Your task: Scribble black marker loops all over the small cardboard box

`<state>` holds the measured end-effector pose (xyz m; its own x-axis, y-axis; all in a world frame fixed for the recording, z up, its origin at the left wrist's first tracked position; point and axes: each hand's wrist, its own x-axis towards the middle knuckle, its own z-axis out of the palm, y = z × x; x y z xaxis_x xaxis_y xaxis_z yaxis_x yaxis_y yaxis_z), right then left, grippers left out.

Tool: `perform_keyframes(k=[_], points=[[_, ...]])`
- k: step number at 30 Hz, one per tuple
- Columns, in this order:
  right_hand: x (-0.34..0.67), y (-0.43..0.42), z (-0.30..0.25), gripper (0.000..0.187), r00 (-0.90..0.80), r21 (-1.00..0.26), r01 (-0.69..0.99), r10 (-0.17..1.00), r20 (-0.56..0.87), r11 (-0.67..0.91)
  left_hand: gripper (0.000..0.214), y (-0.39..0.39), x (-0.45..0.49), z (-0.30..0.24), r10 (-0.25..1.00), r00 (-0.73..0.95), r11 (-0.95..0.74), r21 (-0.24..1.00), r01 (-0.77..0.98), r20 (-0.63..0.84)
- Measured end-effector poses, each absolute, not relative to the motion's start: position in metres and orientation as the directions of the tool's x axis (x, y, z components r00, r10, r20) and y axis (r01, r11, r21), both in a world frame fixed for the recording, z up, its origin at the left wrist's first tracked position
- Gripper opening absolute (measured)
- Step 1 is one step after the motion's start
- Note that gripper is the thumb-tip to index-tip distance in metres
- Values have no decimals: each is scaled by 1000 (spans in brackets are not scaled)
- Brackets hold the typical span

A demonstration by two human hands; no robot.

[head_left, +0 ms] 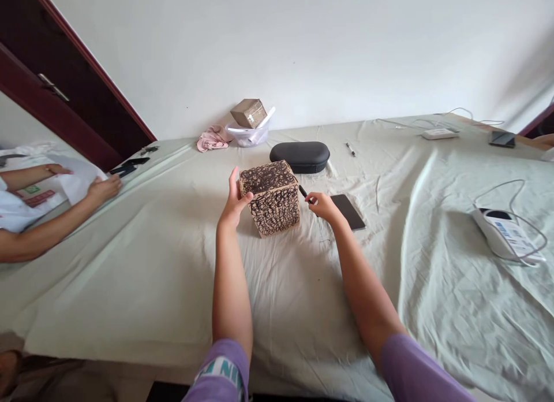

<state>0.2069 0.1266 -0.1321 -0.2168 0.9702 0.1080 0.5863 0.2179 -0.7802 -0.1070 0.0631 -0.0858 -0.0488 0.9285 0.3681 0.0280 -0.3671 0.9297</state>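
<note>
A cardboard box (275,208) stands tilted on the cloth, its top and front covered in black looping scribbles. My left hand (235,203) grips its left side, thumb on the front edge and fingers on the left face. In my right hand (322,207) is a black marker (306,194), pinched between the fingers, its upper end close to the box's right edge. Under and beside the right hand lies a dark flat tablet or phone (350,211). Directly behind the box sits a black hard case (299,156).
A pale green cloth (151,275) covers the table. Behind are a pen (350,149), a plastic basin (249,137) holding a small carton (249,112), and a pink cloth (212,138). A corded power strip (508,234) lies right. Another person's hands (104,188) hold white material at left.
</note>
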Motion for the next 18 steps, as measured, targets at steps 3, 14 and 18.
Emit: perform_keyframes(k=[3,14,18], points=[[197,127,-152,31,-223,-716,659,969,105,229,146,59,-108,-85,928,52,-372,923,103,368],[228,140,-128,87,-459,-841,426,881,117,333,144,66,-106,-87,886,-67,-452,888,86,458],[247,133,-110,116,-621,-949,172,777,104,265,135,70,-104,-85,834,-232,-523,852,-39,501]])
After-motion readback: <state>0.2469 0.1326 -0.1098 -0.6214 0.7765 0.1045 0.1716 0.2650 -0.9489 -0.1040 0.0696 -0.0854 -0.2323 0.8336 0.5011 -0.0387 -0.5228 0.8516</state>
